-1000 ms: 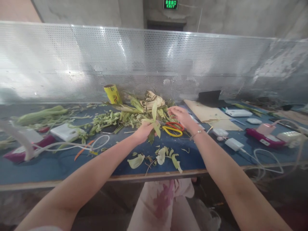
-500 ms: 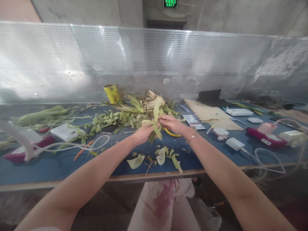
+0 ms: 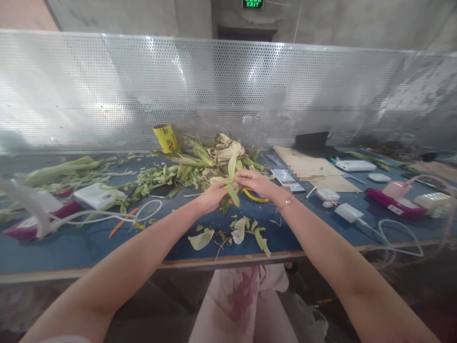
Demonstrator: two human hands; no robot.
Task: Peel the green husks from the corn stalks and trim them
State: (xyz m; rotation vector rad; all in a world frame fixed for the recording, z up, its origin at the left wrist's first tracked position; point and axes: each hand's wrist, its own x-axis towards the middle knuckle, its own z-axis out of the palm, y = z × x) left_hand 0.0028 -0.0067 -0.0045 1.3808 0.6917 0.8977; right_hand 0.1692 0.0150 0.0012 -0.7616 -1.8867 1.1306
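Above the middle of the blue tabletop, a few pale green corn husk strips (image 3: 232,183) are folded across one another, with ends sticking up and hanging down. My left hand (image 3: 214,196) is closed on their lower left side. The fingers of my right hand (image 3: 252,182) pinch them from the right. Some fingertips are hidden behind the strips. Just beyond my hands lies a heap of green husks and leaves (image 3: 194,169), topped by dry tan husks (image 3: 226,150). Loose husk scraps (image 3: 239,231) lie nearer to me, by the table edge.
A yellow cardboard tube (image 3: 166,139) stands behind the heap, before a perforated metal screen (image 3: 228,85). White cables, a white box (image 3: 98,196) and a power strip are at left. Brown paper (image 3: 303,162), chargers (image 3: 348,213) and another power strip (image 3: 396,205) lie right.
Hardly anything differs. Both hands keep hold of the husk strips in the same place, and the view has shifted very slightly.
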